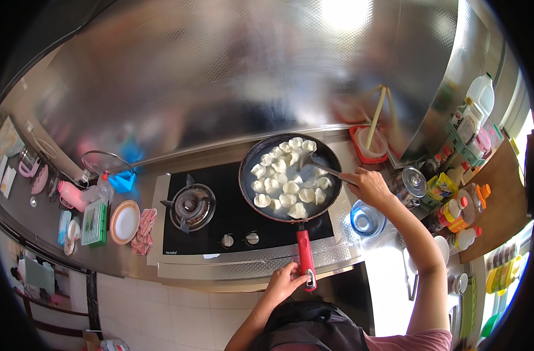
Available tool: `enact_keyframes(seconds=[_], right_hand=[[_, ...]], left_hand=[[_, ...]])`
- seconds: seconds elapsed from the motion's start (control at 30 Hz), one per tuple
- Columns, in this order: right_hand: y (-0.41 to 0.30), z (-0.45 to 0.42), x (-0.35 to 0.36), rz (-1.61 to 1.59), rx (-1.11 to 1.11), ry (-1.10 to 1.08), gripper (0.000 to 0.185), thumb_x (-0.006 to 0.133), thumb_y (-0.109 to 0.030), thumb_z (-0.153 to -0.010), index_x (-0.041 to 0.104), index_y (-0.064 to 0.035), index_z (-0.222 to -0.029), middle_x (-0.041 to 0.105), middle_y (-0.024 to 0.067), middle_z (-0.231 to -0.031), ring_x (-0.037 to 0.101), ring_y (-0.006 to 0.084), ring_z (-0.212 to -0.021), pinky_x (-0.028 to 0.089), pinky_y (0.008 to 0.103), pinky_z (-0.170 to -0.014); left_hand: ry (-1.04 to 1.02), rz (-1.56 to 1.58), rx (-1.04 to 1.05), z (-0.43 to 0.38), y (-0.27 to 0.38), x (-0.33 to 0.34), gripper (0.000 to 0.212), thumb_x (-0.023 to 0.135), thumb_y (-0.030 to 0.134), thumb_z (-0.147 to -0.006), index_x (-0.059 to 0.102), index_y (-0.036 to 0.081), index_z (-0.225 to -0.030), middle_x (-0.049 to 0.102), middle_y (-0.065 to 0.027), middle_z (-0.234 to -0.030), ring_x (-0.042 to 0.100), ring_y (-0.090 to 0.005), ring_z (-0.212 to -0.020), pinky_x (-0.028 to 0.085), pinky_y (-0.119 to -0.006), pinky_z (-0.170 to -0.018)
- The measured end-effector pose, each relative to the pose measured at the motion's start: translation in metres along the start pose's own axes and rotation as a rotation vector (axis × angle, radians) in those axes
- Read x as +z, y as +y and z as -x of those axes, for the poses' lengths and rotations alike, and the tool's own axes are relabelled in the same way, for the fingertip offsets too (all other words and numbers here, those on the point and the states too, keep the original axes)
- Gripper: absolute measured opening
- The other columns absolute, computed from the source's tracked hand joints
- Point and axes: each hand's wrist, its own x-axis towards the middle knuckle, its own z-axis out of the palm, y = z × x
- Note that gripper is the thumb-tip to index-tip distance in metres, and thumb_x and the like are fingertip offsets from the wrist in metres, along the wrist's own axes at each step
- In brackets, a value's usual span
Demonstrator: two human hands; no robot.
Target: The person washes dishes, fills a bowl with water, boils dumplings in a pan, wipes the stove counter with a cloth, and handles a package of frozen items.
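Observation:
A dark frying pan (246, 193) stands on the right side of the black gas hob (174, 243). Many pale dumplings (288, 200) lie in cloudy liquid inside it. My right hand (368, 186) is closed around the handle of a metal ladle or spoon (326, 167), whose head dips among the dumplings at the pan's upper right. At the end of the pan's red handle (305, 250) is my left hand (286, 283), with fingers and thumb against the handle's tip. How firmly it grips is hard to see.
Right of the pan stand a clear blue bowl (368, 219), a red tray (367, 159), a lidded metal pot (412, 182) and several bottles. Left of the bare burner (192, 206) lie a pink cloth (144, 232) and an orange-rimmed plate (125, 222). A steel backsplash (231, 87) rises behind.

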Motion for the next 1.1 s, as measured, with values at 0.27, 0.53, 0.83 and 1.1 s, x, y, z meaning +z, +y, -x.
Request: enact_keyframes(seconds=[0.27,0.53,0.83,1.1], right_hand=[[-0.022,-0.008,-0.003,-0.140,0.025,0.056,0.030,0.060,-0.016,-0.078,0.061,-0.0154,-0.108,0.057,0.0118,-0.073,0.059,0.0309,-0.066,0.048,0.0406,-0.061],[-0.038,0.018,-0.100,-0.349,0.044,-0.010,0.027,0.061,-0.013,-0.078,0.063,-0.0062,-0.104,0.064,0.0168,-0.082,0.062,0.0317,-0.075,0.049,0.0366,-0.067],[-0.044,0.042,-0.151,-0.517,0.144,-0.328,0.025,0.062,-0.011,-0.080,0.064,-0.0024,-0.104,0.066,0.0146,-0.081,0.063,0.0211,-0.066,0.049,0.0304,-0.064],[-0.047,0.038,-0.132,-0.543,0.173,-0.439,0.026,0.062,-0.013,-0.080,0.064,-0.0050,-0.105,0.066,0.0140,-0.082,0.064,0.0242,-0.069,0.050,0.0326,-0.067]], left_hand=[[-0.007,-0.022,-0.040,0.000,-0.013,-0.004,0.030,0.056,0.027,-0.089,0.055,-0.001,-0.101,0.065,-0.0116,-0.092,0.065,-0.0169,-0.082,0.051,-0.029,-0.069],[0.282,-0.511,0.083,0.011,-0.063,-0.035,0.028,0.056,0.024,-0.085,0.055,0.002,-0.102,0.063,-0.0162,-0.091,0.060,-0.0321,-0.087,0.047,-0.039,-0.076],[0.158,-0.836,0.055,0.014,-0.110,-0.029,0.032,0.059,0.026,-0.081,0.053,0.004,-0.103,0.056,-0.0187,-0.111,0.052,-0.0350,-0.105,0.043,-0.041,-0.088],[0.120,-0.884,0.047,0.014,-0.117,-0.031,0.037,0.059,0.030,-0.081,0.054,0.006,-0.108,0.054,-0.0129,-0.119,0.047,-0.0294,-0.113,0.040,-0.046,-0.088]])
